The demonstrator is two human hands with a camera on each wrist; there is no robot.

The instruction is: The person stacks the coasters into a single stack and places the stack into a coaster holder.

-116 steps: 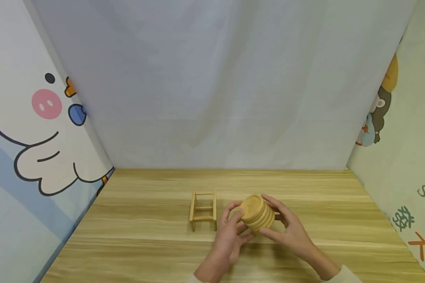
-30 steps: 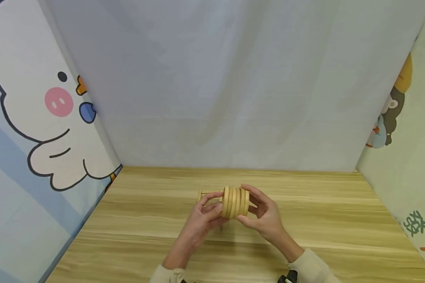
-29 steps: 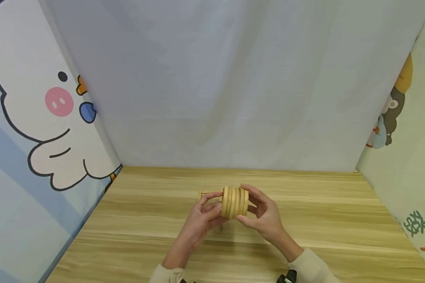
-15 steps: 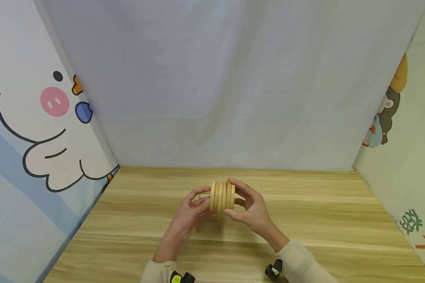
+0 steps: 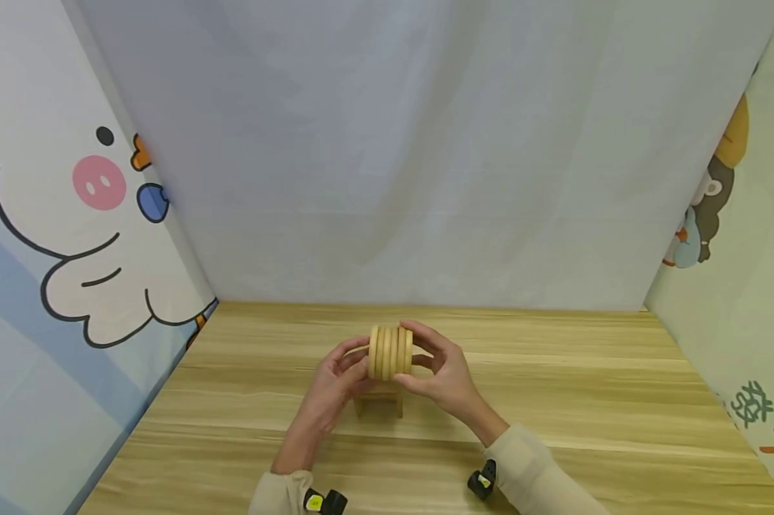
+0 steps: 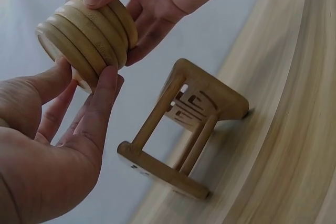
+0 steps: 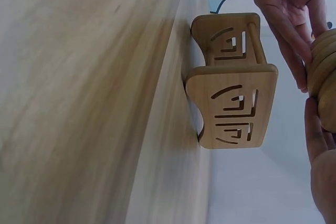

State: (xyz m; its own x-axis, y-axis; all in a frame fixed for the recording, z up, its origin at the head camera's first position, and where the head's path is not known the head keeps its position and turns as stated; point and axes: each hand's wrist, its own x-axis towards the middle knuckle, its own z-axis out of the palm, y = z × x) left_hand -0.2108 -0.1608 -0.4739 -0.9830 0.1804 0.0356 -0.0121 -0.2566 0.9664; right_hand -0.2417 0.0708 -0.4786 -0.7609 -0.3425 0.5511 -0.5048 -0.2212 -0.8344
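Observation:
A stack of several round wooden coasters is held on edge between my two hands. My left hand holds its left end, thumb and fingertips at the rim of the outer coaster. On the other end, my right hand grips the stack with the thumb on the near side and fingers on the far side. The wooden coaster holder stands on the table below, with cut-out side panels joined by round rods. In the left wrist view a gap shows between coasters and holder. The head view has the holder partly hidden behind stack and left hand.
The wood-grain table stretches to both sides and toward me. A pale curtain closes off the back, with cartoon-printed panels at left and right. Small black cameras sit on both wrists.
Both hands have carried the coaster stack left, from beside the holder to over it. The stack has turned from slanted, with a flat face showing, to lying on its side.

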